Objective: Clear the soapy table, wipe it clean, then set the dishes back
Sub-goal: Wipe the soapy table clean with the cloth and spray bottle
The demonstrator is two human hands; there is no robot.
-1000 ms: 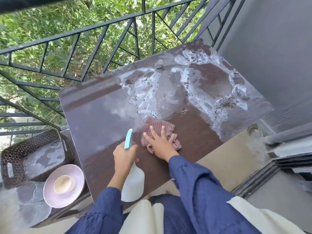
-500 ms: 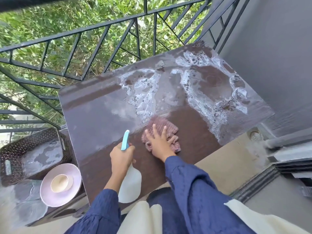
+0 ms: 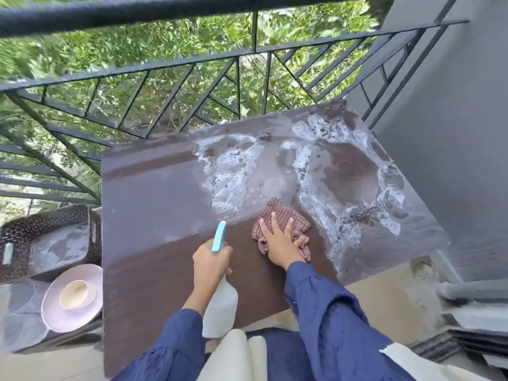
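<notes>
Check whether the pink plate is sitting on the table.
No, the pink plate lies beside the table, lower and to its left, with a cream bowl on it.

A home balcony, seemingly: iron railing [image 3: 192, 67], greenery [image 3: 137, 42] beyond.

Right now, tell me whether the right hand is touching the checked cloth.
Touching. The head view shows the right hand lying on the checked cloth, fingers spread straight, pressing it onto the wet table; the left hand grips the spray bottle.
</notes>
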